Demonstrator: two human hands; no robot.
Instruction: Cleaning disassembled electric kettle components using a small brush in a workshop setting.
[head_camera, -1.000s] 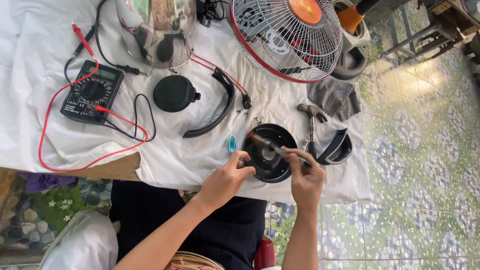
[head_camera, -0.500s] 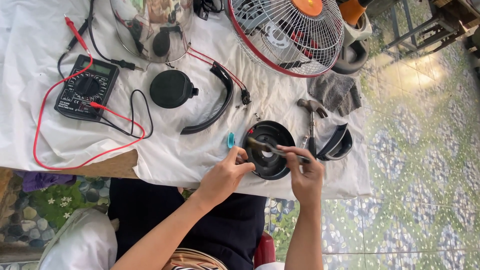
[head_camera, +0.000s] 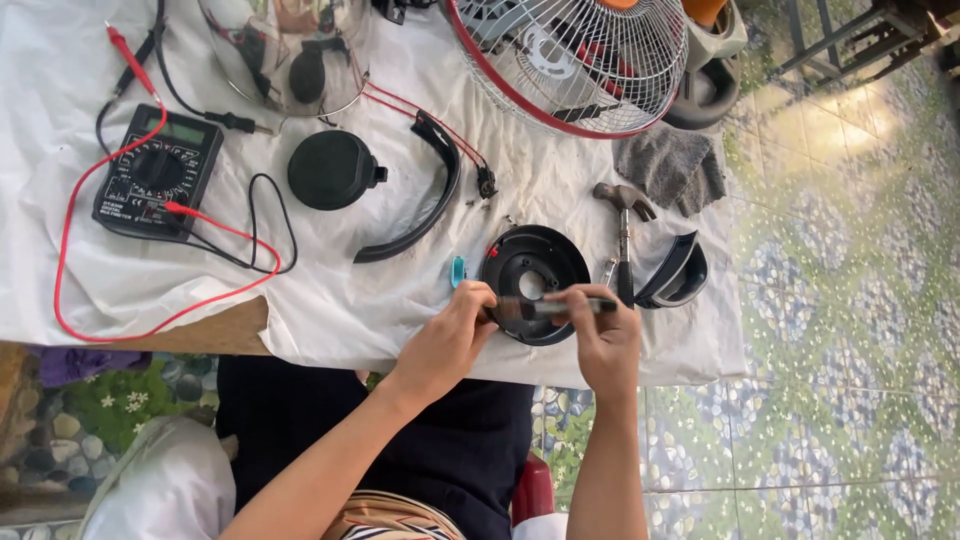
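Hands meet at the lower middle of the frame, over the near edge of the counter. The left hand has its fingers curled against the near rim of the round black base, which lies flat on the white cloth just right of centre. The right hand grasps a slim dark tool, fingers closed around its handle, the shaft lying crosswise over the lower part of the base.

Compared with the pictures from a second ago, the tool has swung from a slanted pose, with its tip reaching toward the central hole, to a nearly level one across the rim, and both hands have drawn closer together over it. I judge that the work has shifted from probing the middle of the base to something at its near edge, though the tip itself is hidden by the left fingers.

Just beside the base on the left sits a small blue piece; to its right lie a hammer and a curved black housing. Further up the frame are a curved black handle, a round black cap and a grey rag. At upper left a multimeter rests with its red lead looping out, and a fan grille fills the upper centre.
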